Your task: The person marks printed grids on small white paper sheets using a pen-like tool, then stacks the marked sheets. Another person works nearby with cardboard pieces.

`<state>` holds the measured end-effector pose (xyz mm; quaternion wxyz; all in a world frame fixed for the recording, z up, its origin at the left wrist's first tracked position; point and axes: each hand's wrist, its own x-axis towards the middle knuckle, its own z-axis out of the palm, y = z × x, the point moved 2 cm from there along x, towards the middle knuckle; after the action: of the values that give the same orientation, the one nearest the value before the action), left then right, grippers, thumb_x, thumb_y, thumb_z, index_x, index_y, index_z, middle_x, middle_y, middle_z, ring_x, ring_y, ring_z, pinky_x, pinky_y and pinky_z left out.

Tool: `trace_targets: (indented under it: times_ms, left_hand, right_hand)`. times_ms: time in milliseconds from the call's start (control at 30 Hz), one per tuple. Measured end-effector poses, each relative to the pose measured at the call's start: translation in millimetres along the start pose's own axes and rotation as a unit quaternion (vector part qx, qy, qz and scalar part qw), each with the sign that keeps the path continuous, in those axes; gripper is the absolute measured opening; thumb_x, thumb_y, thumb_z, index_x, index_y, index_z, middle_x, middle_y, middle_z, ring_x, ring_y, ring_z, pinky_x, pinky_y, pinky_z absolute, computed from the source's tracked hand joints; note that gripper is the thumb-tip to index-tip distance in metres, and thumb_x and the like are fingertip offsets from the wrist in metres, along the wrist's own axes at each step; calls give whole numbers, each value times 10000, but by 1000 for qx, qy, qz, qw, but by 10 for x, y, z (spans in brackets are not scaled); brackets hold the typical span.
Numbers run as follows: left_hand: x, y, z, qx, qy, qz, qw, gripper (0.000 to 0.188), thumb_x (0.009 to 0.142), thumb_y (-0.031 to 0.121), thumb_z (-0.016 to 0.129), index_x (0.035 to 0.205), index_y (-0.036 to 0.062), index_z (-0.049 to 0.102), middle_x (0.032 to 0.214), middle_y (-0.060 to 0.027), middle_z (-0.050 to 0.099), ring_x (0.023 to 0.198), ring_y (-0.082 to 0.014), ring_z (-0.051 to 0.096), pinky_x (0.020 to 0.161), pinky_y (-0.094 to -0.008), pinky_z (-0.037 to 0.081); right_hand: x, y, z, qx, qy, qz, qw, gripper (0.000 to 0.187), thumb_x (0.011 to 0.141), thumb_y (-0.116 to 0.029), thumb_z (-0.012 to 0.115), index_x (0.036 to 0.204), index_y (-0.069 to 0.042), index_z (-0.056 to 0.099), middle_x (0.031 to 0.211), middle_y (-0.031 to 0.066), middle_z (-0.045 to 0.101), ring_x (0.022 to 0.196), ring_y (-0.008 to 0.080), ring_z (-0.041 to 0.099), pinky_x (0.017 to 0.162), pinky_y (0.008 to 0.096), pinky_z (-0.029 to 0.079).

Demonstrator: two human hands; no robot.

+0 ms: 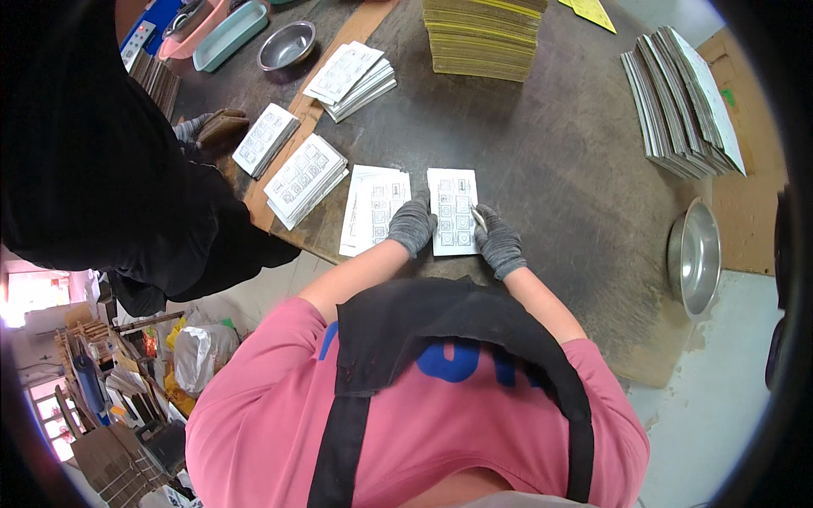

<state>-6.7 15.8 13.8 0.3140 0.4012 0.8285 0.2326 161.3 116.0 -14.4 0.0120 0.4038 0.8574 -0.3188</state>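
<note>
Evidently squaring the white printed sheet [453, 212] on the dark worn counter [559, 169], the grey-gloved left hand [412, 224] presses its left edge with curled fingers while the right hand [498, 241] pinches its right edge, best kept flat and aligned beside the neighbouring loose stack of printed sheets [375, 207].

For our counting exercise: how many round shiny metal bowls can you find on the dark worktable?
2. One round shiny metal bowl sits at the far left beside a teal tray; the other stands at the right edge. Others may lie out of view.
</note>
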Motion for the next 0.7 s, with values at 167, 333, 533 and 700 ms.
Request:
trace_targets:
  times_ms: [167,333,533,700]
  left_hand:
    - [-123,213,-76,117,-52,-6,992,622,726,173,603,1257,-9,335,999,-226,570,931,-331,559,830,-383,428]
    - [-68,241,-44,41,49,67,996,715,687,120,658,1301,42,300,944,-187,584,800,-279,596,733,-359,471]
    - [26,-287,-135,-323,63,-13,944,621,733,7,577,1301,61,332,795,-76,548,649,-124,522,569,-250,453]
    - [-188,-880,-535,-310,98,-55,944,499,770,21,566,1244,61,416,844,-71,541,688,-123,517,574,-253,464]
  right_hand:
    - [-32,-9,17,-36,11,-25,999,415,808,-261,479,1216,-198,439,1007,153,579,895,307,568,796,421,432]
    - [-41,3,25,-36,5,-39,999,412,810,-262,473,1215,-192,441,1015,153,576,901,307,563,792,411,435]
    - [-20,91,-86,86,70,-46,993,401,806,-238,492,1196,-153,459,1074,154,559,960,318,544,821,397,423]
    - [127,185,-92,145,73,-36,986,401,820,-257,503,1190,-108,465,1121,155,540,1013,310,524,850,371,411]
